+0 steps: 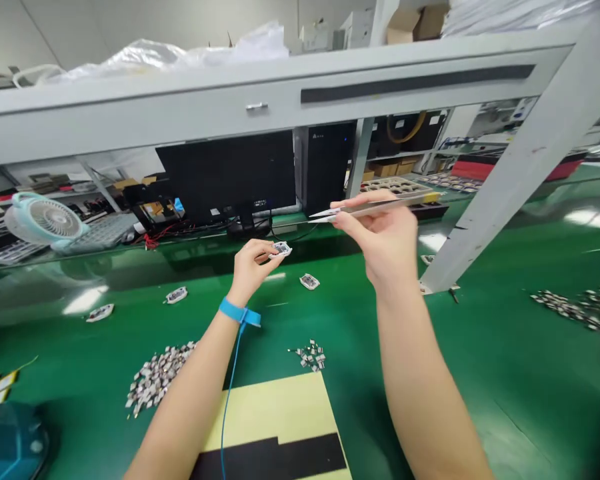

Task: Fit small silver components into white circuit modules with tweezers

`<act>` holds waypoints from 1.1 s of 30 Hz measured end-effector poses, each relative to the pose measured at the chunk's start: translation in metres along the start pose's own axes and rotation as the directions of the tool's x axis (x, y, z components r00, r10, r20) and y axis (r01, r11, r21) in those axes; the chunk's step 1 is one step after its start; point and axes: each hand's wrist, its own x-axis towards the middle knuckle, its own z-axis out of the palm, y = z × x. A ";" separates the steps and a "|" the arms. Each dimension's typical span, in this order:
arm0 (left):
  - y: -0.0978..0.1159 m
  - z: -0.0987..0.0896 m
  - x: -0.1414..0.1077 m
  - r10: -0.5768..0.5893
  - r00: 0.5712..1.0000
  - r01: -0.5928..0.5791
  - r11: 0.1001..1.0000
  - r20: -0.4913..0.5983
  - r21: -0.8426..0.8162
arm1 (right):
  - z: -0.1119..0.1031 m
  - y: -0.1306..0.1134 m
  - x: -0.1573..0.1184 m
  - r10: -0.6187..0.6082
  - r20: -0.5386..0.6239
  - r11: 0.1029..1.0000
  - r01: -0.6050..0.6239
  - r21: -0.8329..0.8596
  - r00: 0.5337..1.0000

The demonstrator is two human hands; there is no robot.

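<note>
Between the thumb and fingers of my left hand [254, 265] is a small white casing with electronics inside [281, 250]. A blue wrist strap [240, 312] with a thin cord circles my left wrist. My right hand [390, 233] grips a pair of metal tweezers [365, 210], their tips pointing left above the held casing and slightly apart. Nothing can be made out between the tips. A similar white casing [309, 281] lies on the green mat just below and between my hands. Two more lie to the left, one of them the nearer casing [176, 295].
A pile of small metallic parts [157, 380] lies by my left forearm, a smaller cluster [311, 355] near the yellow sheet [275, 407]. A slanted shelf post [505, 153] stands at right. Behind are a monitor [225, 177], a computer tower [327, 167] and a small fan [50, 219].
</note>
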 end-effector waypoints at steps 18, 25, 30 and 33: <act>-0.080 0.032 -0.024 -0.386 0.846 0.178 0.856 0.369 0.486 | -0.002 0.174 -0.061 0.745 0.056 0.659 -0.746 0.091 0.665; -0.055 0.050 -0.028 -0.223 0.760 -0.008 0.936 0.611 0.351 | -0.020 0.167 -0.055 0.700 0.091 0.667 -0.694 0.270 0.708; -0.060 0.056 -0.018 -0.179 0.724 -0.059 0.946 0.666 0.318 | -0.028 0.169 -0.056 0.672 0.032 0.685 -0.637 0.354 0.740; -0.064 0.059 -0.013 -0.211 0.732 -0.027 0.941 0.648 0.336 | -0.028 0.170 -0.058 0.674 0.025 0.676 -0.631 0.381 0.738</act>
